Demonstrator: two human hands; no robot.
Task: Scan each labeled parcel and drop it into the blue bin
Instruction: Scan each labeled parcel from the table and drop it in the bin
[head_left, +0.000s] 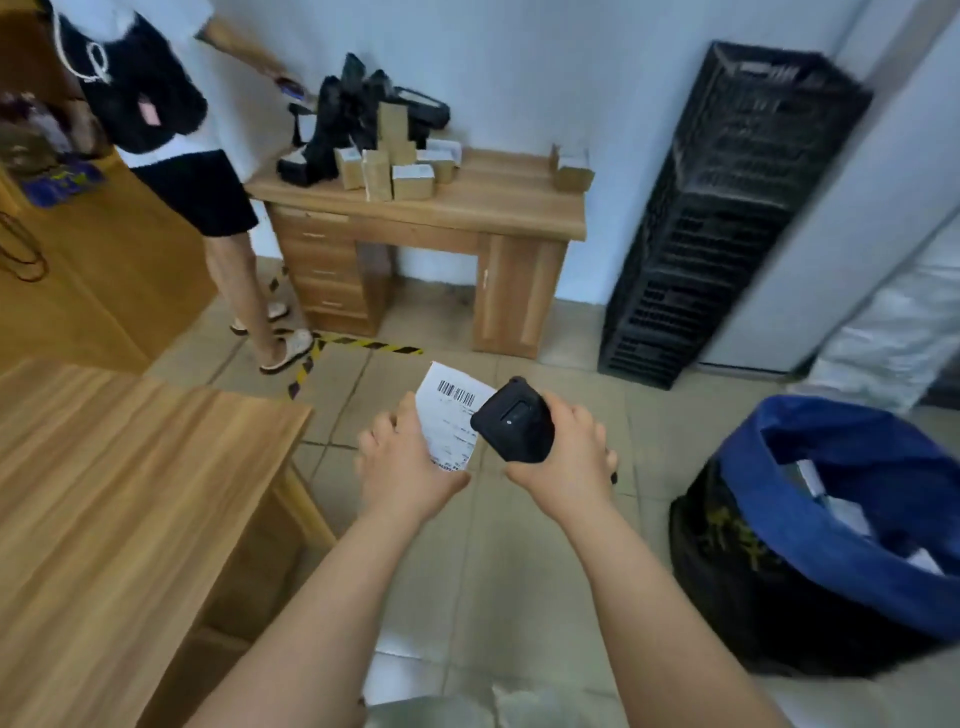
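While gripping parcel (451, 421) left and scanner (514, 421) right, nearly touching, had bin (810, 525) off right, nearer scanner hand.

A small parcel-handling room in an office-like space. Labeled cardboard boxes (413, 182) and black mailer bags (343, 119) crowd a wooden desk (498, 208). Stacked black plastic crates (727, 208) stand by the wall, hazard tape (363, 344) marks the tiled floor.

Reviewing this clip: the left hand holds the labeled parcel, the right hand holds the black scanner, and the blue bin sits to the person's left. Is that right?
Not quite. In the head view the blue bin sits to the person's right, not left. The rest holds: the left hand holds the labeled parcel and the right hand holds the black scanner.
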